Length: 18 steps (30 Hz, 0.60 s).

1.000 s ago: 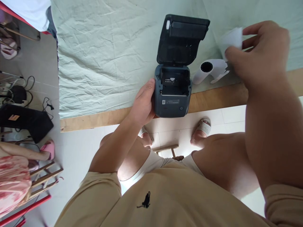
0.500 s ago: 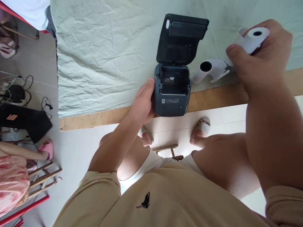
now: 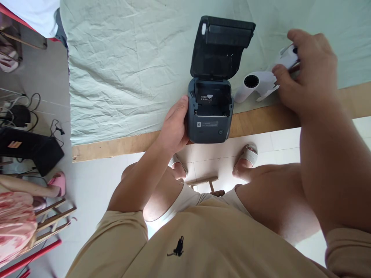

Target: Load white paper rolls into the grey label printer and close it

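Note:
A dark label printer (image 3: 211, 112) has its lid (image 3: 223, 48) swung up, and its inner bay shows no roll. My left hand (image 3: 176, 125) grips the printer's left side at the table edge. To the right, my right hand (image 3: 310, 73) has its thumb and fingers around a white paper roll (image 3: 286, 60), partly covered by the fingers. Beside it, a second white roll (image 3: 246, 88) with a dark core lies on the cloth, a torn paper strip (image 3: 268, 83) reaching from it toward my right hand.
A pale green cloth (image 3: 124, 69) covers the table, with a bare wooden edge (image 3: 116, 148) in front. On the left are a black box (image 3: 29, 148), cables, a wooden chair (image 3: 55, 220) and part of another person in pink slippers. My legs are below the table edge.
My right hand has moved left and slightly down with the paper roll, which has tilted and is now more hidden by the fingers. My left hand and the printer have hardly moved.

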Tool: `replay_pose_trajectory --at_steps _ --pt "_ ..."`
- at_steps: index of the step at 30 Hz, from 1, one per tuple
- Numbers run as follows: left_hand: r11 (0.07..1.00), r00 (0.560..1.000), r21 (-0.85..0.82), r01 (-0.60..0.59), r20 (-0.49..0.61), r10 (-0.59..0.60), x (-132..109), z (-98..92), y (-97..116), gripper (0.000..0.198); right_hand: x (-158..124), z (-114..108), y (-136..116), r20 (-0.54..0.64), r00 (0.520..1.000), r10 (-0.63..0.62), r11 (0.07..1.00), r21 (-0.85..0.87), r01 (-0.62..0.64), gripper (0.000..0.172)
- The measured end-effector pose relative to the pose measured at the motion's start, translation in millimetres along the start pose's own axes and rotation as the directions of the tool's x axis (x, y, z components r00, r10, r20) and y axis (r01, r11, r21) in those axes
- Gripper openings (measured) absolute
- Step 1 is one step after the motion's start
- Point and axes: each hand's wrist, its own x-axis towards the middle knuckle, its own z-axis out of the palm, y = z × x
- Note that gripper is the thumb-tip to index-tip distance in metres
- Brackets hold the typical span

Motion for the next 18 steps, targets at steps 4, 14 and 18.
replay_pose_trajectory --at_steps 4,14,18 --pt "1.000 1.000 0.001 0.011 0.007 -0.011 0.3 -0.1 -0.3 0.036 -1.5 2.0 4.2 0.003 0.997 -0.073 0.997 -0.021 0.073 0.087" --pt "1.000 1.000 -0.015 -0.009 0.002 0.009 -0.1 0.3 0.4 0.031 -4.9 3.9 1.7 -0.119 0.992 -0.044 0.999 -0.025 0.041 0.061" --pt "1.000 1.000 0.001 0.004 0.014 -0.004 -0.9 0.7 1.7 0.035 -7.4 3.9 4.3 -0.135 0.990 -0.046 0.999 0.007 0.047 0.074"
